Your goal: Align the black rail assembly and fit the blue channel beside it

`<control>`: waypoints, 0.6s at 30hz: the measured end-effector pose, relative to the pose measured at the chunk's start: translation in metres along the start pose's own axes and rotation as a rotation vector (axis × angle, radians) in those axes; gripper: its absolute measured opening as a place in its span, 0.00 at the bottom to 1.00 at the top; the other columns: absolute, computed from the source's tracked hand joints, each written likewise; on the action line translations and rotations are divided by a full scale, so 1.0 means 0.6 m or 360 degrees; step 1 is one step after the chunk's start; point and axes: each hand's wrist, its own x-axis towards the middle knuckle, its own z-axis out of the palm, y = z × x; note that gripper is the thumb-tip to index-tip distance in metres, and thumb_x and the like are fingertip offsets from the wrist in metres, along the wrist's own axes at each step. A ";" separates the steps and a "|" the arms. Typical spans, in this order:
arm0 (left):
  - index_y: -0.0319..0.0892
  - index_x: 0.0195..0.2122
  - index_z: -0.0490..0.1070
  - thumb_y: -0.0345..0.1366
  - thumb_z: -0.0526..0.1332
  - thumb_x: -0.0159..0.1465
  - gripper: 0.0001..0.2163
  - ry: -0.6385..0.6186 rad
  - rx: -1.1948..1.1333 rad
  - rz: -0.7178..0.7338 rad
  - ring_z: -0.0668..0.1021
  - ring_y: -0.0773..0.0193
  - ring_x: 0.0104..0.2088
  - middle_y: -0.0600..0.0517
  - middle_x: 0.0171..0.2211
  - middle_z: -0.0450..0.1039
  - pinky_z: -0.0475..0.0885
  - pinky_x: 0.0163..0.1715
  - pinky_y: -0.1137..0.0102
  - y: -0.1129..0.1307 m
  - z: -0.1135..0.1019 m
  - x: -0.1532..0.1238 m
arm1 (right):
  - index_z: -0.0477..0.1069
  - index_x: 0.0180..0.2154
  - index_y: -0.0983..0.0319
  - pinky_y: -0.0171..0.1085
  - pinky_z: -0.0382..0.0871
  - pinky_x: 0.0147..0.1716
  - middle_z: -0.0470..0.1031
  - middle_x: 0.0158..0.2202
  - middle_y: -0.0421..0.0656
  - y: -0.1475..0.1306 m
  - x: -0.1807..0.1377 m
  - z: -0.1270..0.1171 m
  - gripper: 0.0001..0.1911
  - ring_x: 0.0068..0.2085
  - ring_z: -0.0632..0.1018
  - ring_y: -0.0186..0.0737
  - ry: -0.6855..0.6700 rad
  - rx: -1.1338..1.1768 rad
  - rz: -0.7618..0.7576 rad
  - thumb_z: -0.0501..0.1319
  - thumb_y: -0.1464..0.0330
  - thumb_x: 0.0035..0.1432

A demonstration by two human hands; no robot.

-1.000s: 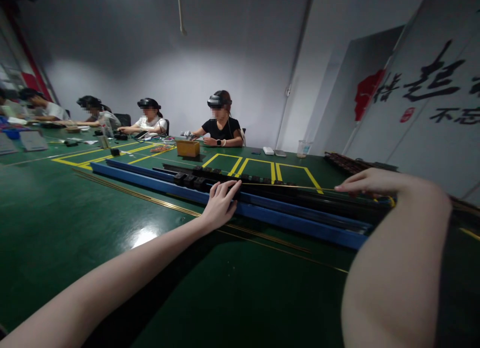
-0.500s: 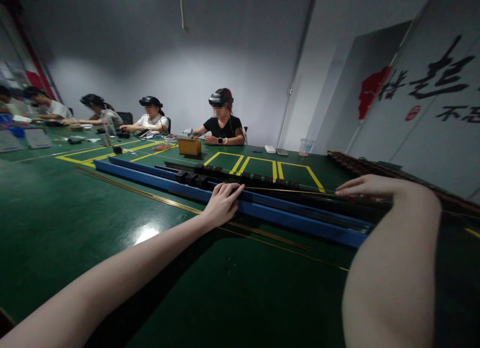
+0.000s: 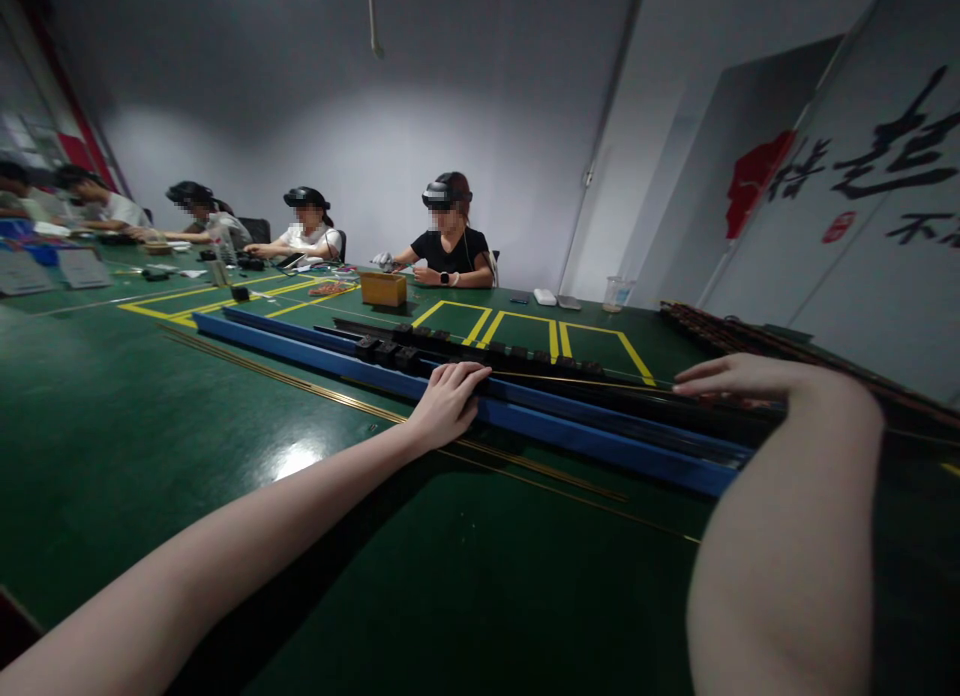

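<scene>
A long blue channel (image 3: 600, 444) lies slantwise across the green table, with dark strips and small black blocks (image 3: 386, 353) along it. My left hand (image 3: 448, 401) rests over the channel's near wall, its fingers closed at the left end of a thin brass-coloured rod (image 3: 581, 380). At the rod's other end is my right hand (image 3: 731, 376), fingers together and thumb tucked beneath, pinching it. The rod runs nearly level between the two hands, above a dark strip. Loose brass-coloured rods (image 3: 330, 392) lie on the table along the near side of the channel.
A bundle of long dark strips (image 3: 720, 331) lies at the right. Across the table sits a person (image 3: 450, 251) behind a cardboard box (image 3: 383, 289). A plastic cup (image 3: 616, 294) stands near the far edge. Yellow tape (image 3: 525, 317) marks the tabletop. Several other people sit farther left.
The view has shifted slightly, so the surroundings appear a little farther right. Both hands keep their places at the rod's ends.
</scene>
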 end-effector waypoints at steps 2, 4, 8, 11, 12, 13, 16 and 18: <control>0.42 0.61 0.60 0.28 0.53 0.62 0.24 0.0010 -0.0003 0.0016 0.67 0.55 0.57 0.44 0.56 0.64 0.60 0.57 0.58 -0.001 0.001 -0.001 | 0.75 0.46 0.58 0.37 0.67 0.35 0.77 0.45 0.54 0.002 0.001 -0.001 0.20 0.45 0.77 0.46 -0.0171 0.0247 0.0124 0.61 0.56 0.55; 0.41 0.61 0.60 0.28 0.52 0.62 0.24 0.0019 0.0000 0.0029 0.67 0.55 0.56 0.44 0.56 0.64 0.60 0.56 0.59 -0.002 0.002 -0.001 | 0.75 0.46 0.58 0.38 0.67 0.37 0.76 0.46 0.54 0.001 -0.001 -0.003 0.19 0.47 0.76 0.47 -0.0176 0.0336 0.0185 0.62 0.57 0.54; 0.41 0.61 0.60 0.28 0.52 0.62 0.24 0.0020 0.0017 0.0035 0.67 0.55 0.56 0.44 0.56 0.65 0.60 0.56 0.59 -0.002 0.002 -0.001 | 0.74 0.44 0.60 0.38 0.66 0.39 0.75 0.48 0.55 -0.008 -0.009 -0.003 0.18 0.47 0.76 0.47 -0.0204 0.0390 0.0137 0.61 0.58 0.54; 0.41 0.62 0.60 0.28 0.53 0.62 0.25 -0.0012 0.0058 0.0050 0.67 0.54 0.56 0.43 0.56 0.64 0.61 0.56 0.57 -0.001 0.000 0.001 | 0.73 0.44 0.60 0.37 0.66 0.39 0.75 0.48 0.55 -0.012 -0.012 -0.001 0.17 0.47 0.76 0.47 -0.0217 0.0370 0.0160 0.61 0.60 0.54; 0.41 0.62 0.60 0.28 0.53 0.62 0.25 -0.0024 0.0073 0.0058 0.67 0.53 0.56 0.43 0.56 0.64 0.61 0.56 0.57 -0.001 -0.001 0.002 | 0.73 0.44 0.60 0.37 0.66 0.39 0.75 0.48 0.55 -0.012 -0.012 0.000 0.17 0.47 0.76 0.47 -0.0220 0.0363 0.0151 0.61 0.60 0.54; 0.41 0.62 0.60 0.29 0.53 0.62 0.25 -0.0035 0.0085 0.0064 0.67 0.53 0.55 0.43 0.56 0.65 0.61 0.56 0.57 -0.001 -0.002 0.002 | 0.73 0.44 0.60 0.38 0.66 0.39 0.75 0.48 0.55 -0.011 -0.011 0.000 0.17 0.47 0.76 0.47 -0.0220 0.0360 0.0134 0.61 0.59 0.54; 0.40 0.60 0.61 0.29 0.52 0.62 0.23 -0.0036 0.0108 0.0071 0.68 0.53 0.55 0.43 0.55 0.65 0.61 0.56 0.57 -0.001 -0.004 0.003 | 0.74 0.43 0.59 0.38 0.67 0.38 0.76 0.47 0.56 -0.007 -0.009 0.001 0.17 0.46 0.77 0.47 -0.0266 0.0361 0.0075 0.61 0.58 0.55; 0.40 0.60 0.61 0.29 0.52 0.62 0.23 -0.0024 0.0114 0.0076 0.68 0.54 0.55 0.43 0.55 0.65 0.61 0.56 0.58 -0.002 -0.005 0.003 | 0.75 0.42 0.60 0.37 0.68 0.35 0.78 0.42 0.55 -0.011 -0.010 0.002 0.17 0.42 0.78 0.47 -0.0134 0.0151 0.0010 0.60 0.57 0.55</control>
